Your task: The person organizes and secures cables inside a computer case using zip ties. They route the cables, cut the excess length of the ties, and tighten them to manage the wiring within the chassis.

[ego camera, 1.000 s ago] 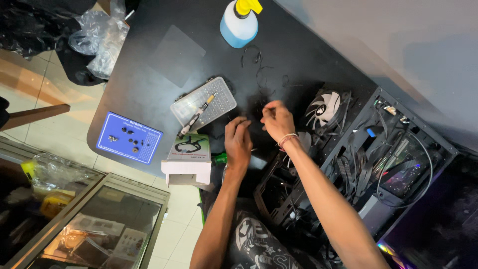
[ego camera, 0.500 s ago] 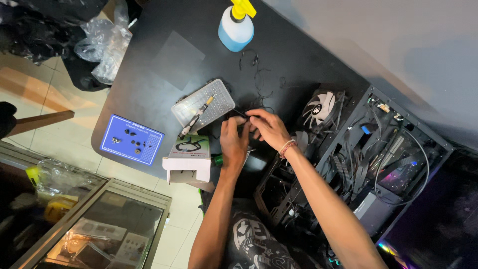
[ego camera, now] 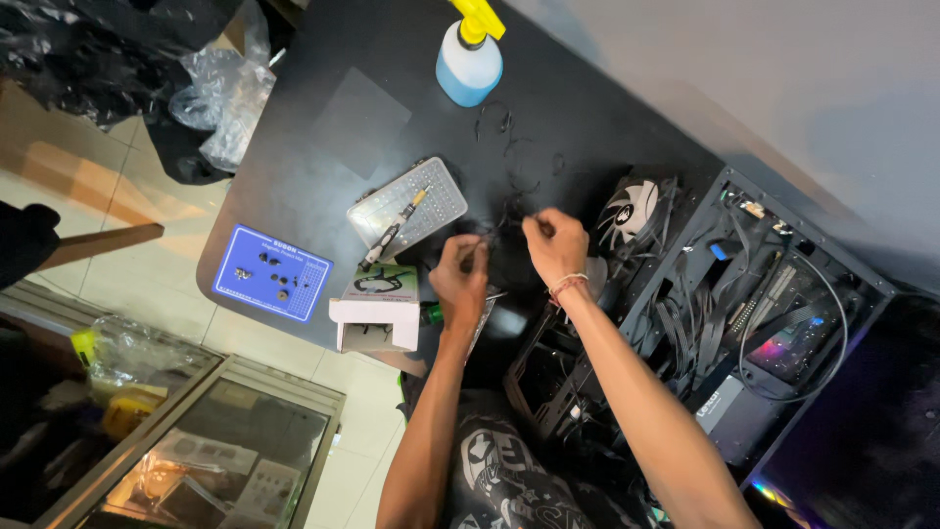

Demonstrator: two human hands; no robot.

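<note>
From the head camera, both hands work over the middle of a black worktop (ego camera: 323, 127). The left hand (ego camera: 460, 279) has its fingers curled in, pinching one end of a thin black cable tie (ego camera: 501, 223). The right hand (ego camera: 554, 247), with a red band at its wrist, is closed narrowly on the other end, so the tie runs between the two hands just above the surface. More loose black ties (ego camera: 509, 147) lie scattered toward the far edge, near a blue spray bottle (ego camera: 469, 61) with a yellow trigger.

Just left of the left hand, a screwdriver (ego camera: 394, 231) rests across a grey perforated tray (ego camera: 409, 204). At the near-left edge lie a blue magnetic mat (ego camera: 273, 273) holding small screws and a small white box (ego camera: 376, 310). At the right end an open computer case (ego camera: 744, 323) lies on its side, with a white fan (ego camera: 627, 208) beside the right hand.
</note>
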